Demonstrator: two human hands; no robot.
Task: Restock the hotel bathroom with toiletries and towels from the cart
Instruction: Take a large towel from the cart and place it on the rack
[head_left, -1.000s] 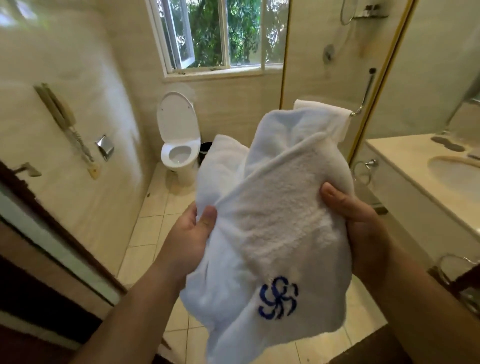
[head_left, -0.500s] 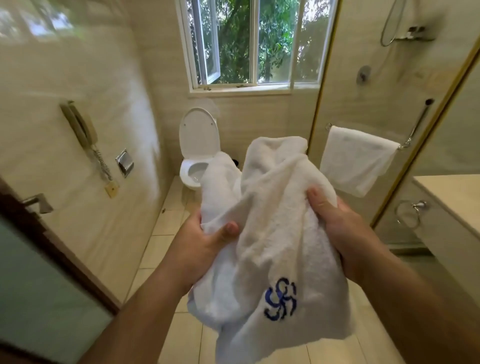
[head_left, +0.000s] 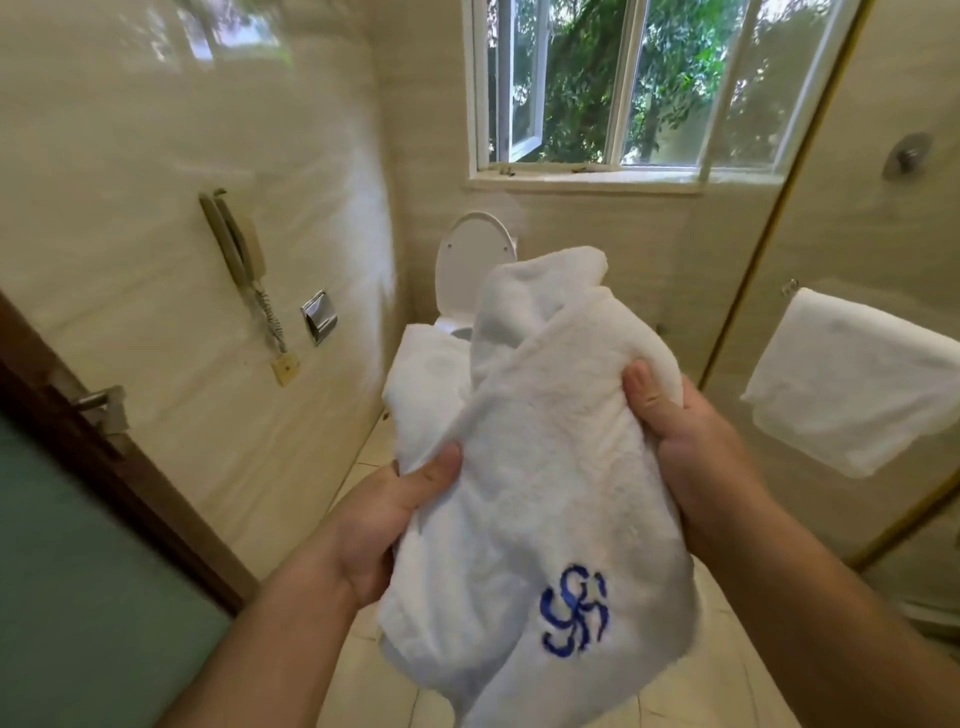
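**Monogrammed towel held in both hands before the toilet**

The room was a bathroom with glossy cream walls and a pale tiled floor (head_left: 701, 691). A white toilet with its lid raised (head_left: 470, 270) stood against the far wall. Above the toilet and to its right was a white-framed window (head_left: 623, 88), one pane swung open, with green foliage outside.

On the side wall left of the toilet hung a beige corded wall telephone (head_left: 236, 249). A chrome recessed paper holder (head_left: 319, 317) sat between the telephone and the toilet. Further left of the toilet and nearer the camera was a dark brown wooden door with a frosted green panel (head_left: 104, 519), and it carried a metal lever handle (head_left: 98, 402).

Right of the toilet ran a gold-framed glass shower screen (head_left: 753, 260), and a folded white towel (head_left: 852, 384) was draped over a rail there. A round chrome shower control (head_left: 906, 156) was mounted on the wall above that towel.

In front of the toilet a crumpled white terry towel (head_left: 545, 467) was held in the air and hid most of the bowl. The left hand (head_left: 384, 525) had its grip clenched on the towel's left fold, thumb pressed over the cloth. The right hand (head_left: 691, 447) had its grip closed on the right edge, thumb on top.

Near the towel's lower end was a blue embroidered swirl emblem (head_left: 574, 610). It was curled strokes and no letters could be read in it.
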